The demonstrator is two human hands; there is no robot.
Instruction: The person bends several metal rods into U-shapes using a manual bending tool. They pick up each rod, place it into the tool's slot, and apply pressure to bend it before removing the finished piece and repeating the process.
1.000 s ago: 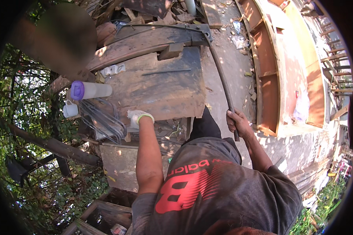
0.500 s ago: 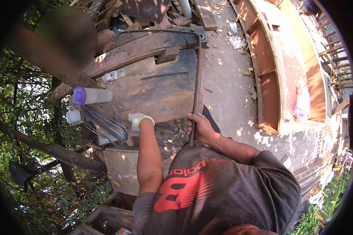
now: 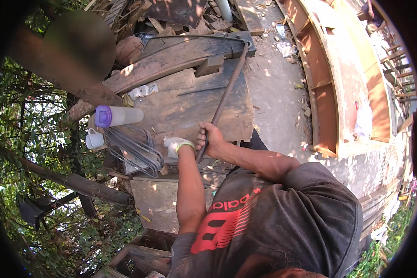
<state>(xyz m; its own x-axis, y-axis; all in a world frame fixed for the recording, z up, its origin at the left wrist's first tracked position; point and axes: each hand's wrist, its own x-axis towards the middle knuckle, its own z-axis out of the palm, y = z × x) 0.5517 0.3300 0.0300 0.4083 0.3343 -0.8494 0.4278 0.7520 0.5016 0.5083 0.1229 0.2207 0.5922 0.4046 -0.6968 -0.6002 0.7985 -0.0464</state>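
Note:
My right hand [image 3: 211, 140] is bare and wrapped round the near part of a long brown metal pipe [image 3: 228, 91]. The pipe slants across the wooden workbench [image 3: 204, 106], and its far end meets a dark block [image 3: 249, 41] at the bench's far corner. From that block a thin metal rod [image 3: 192, 35] runs left along a curved wooden beam [image 3: 167, 56]. My left hand [image 3: 175, 145] wears a white glove with a green cuff and rests at the bench's near edge, close to the right hand. Its fingers do not show clearly. Beside it lies a bundle of bent grey metal rods [image 3: 133, 146].
On the bench's left stand a white mug [image 3: 94, 138] and a lying translucent bottle [image 3: 125, 116] with a purple lid. A thin dark rod [image 3: 200, 90] lies across the boards. Farther right, a long wooden frame [image 3: 326, 83] sits on the ground. Foliage borders the left.
My right hand has swung the pipe's near end leftward, toward my left hand. The pipe now slants where it stood almost straight. The whole view has shifted slightly.

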